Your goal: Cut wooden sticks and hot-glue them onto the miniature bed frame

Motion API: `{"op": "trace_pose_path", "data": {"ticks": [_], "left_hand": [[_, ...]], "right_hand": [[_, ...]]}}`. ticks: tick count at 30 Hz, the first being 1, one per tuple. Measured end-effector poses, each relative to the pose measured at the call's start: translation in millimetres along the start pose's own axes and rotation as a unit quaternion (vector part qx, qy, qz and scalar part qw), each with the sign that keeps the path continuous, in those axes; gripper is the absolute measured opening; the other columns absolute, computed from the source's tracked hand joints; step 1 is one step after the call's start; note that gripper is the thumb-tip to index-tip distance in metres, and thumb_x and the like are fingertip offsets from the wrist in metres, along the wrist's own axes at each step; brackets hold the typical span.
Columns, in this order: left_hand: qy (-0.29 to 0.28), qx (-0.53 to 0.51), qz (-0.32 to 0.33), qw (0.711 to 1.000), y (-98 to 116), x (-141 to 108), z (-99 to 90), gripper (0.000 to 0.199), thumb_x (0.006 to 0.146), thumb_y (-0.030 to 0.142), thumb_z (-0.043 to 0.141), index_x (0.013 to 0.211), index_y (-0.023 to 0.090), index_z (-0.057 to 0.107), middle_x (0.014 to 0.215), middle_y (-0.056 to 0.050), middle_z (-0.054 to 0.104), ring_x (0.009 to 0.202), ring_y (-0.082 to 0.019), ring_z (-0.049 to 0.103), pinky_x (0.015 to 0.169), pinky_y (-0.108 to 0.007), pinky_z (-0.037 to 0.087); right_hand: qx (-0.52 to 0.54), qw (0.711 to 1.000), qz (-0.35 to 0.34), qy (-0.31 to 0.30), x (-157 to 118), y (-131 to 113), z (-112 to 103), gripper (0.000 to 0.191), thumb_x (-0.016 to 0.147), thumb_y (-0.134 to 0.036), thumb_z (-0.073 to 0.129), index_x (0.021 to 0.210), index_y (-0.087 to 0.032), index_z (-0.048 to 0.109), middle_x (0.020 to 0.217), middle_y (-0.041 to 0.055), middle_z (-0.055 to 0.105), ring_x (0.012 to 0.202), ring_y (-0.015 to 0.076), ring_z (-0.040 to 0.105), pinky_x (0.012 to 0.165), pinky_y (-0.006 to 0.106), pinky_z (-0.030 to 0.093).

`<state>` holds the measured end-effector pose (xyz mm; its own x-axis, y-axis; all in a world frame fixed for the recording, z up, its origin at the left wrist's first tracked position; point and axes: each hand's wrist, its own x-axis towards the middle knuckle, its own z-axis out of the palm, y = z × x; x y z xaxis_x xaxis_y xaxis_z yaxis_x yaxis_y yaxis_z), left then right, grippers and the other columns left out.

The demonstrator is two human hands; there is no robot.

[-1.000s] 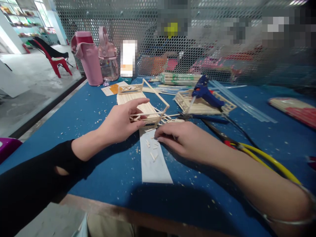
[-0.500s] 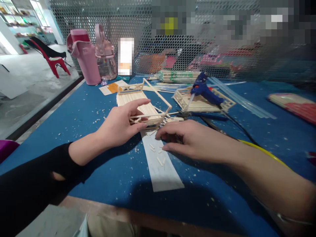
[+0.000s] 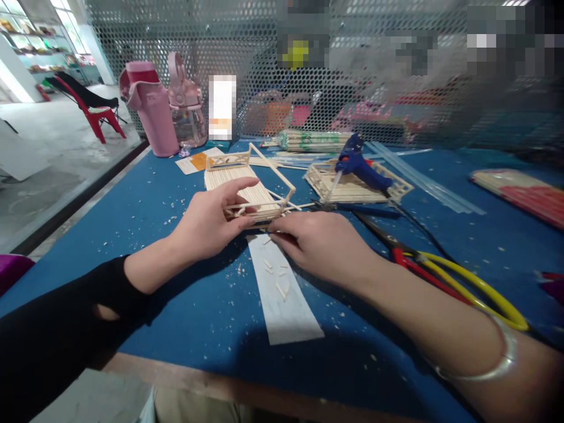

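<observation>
A small model made of wooden sticks (image 3: 247,178), with a slatted floor, low railings and a tall slanting stick frame, stands on the blue table. My left hand (image 3: 205,214) grips its near left corner, thumb in front and index finger stretched over the floor. My right hand (image 3: 317,235) is at the model's near right corner with thumb and fingertips pinched together; what is between them, if anything, is hidden. Below the model lies a white paper strip (image 3: 293,320) with several short stick pieces (image 3: 282,289) on it.
Behind my right hand, a blue glue gun (image 3: 363,167) rests on a second stick model (image 3: 348,191). Scissors with red and yellow handles (image 3: 467,276) lie beside my right forearm. Clear glue sticks (image 3: 423,179), bagged sticks (image 3: 317,141) and a pink flask (image 3: 156,114) stand or lie farther back.
My right hand has moved left and up from over the paper strip to the model's near right corner, its fingers closing. The scissors show more now. My left hand keeps its grip.
</observation>
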<state>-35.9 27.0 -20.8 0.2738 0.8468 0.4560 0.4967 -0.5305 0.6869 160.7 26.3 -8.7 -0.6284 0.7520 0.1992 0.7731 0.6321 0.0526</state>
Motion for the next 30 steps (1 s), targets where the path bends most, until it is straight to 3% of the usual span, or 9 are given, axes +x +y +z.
{"op": "trace_pose_path", "data": {"ticks": [6,12,16,24,30], "left_hand": [[0.053,-0.027,-0.001,0.998,-12.4,10.9,0.5,0.048,0.074,0.013,0.065,0.121,0.013,0.055,0.088,-0.007,0.073,0.085,-0.017,0.070,0.078,-0.029,0.054],[0.040,-0.017,0.003,0.999,-17.5,13.8,2.0,0.048,0.075,0.011,0.064,0.122,0.013,0.054,0.098,-0.010,0.072,0.090,-0.017,0.068,0.079,-0.029,0.053],[0.035,-0.018,-0.003,0.999,-17.9,13.6,1.7,0.049,0.075,0.012,0.065,0.122,0.012,0.053,0.095,-0.010,0.072,0.089,-0.018,0.069,0.080,-0.030,0.053],[0.008,-0.067,-0.006,0.998,-12.0,9.2,0.4,0.049,0.076,0.014,0.065,0.123,0.013,0.052,0.088,-0.008,0.072,0.087,-0.019,0.070,0.078,-0.029,0.053],[-0.012,-0.067,0.003,0.998,-4.5,0.4,3.0,0.053,0.076,0.016,0.066,0.126,0.013,0.050,0.089,-0.007,0.072,0.086,-0.018,0.070,0.077,-0.028,0.054]], "right_hand": [[0.069,0.997,0.047,0.007,4.4,8.1,-2.7,0.024,0.083,-0.024,0.048,0.088,-0.019,0.072,0.087,0.0050,0.074,0.075,0.0179,0.065,0.065,0.028,0.043],[0.036,0.995,0.048,-0.075,26.9,-4.5,0.6,0.024,0.084,-0.028,0.050,0.088,-0.022,0.073,0.087,0.0063,0.073,0.079,0.0221,0.065,0.064,0.031,0.041],[0.009,0.995,0.044,-0.089,35.5,-7.3,-1.4,0.022,0.083,-0.025,0.050,0.083,-0.019,0.071,0.079,0.0078,0.071,0.072,0.0210,0.063,0.058,0.029,0.037],[0.097,0.985,-0.043,-0.135,1.7,-3.2,-14.6,0.018,0.084,-0.021,0.052,0.076,-0.019,0.068,0.077,0.0030,0.070,0.068,0.0144,0.061,0.061,0.025,0.040],[0.199,0.975,-0.071,-0.063,-11.6,2.5,-10.6,0.021,0.087,-0.019,0.049,0.089,-0.018,0.070,0.085,0.0034,0.071,0.077,0.0142,0.063,0.070,0.025,0.044]]}}
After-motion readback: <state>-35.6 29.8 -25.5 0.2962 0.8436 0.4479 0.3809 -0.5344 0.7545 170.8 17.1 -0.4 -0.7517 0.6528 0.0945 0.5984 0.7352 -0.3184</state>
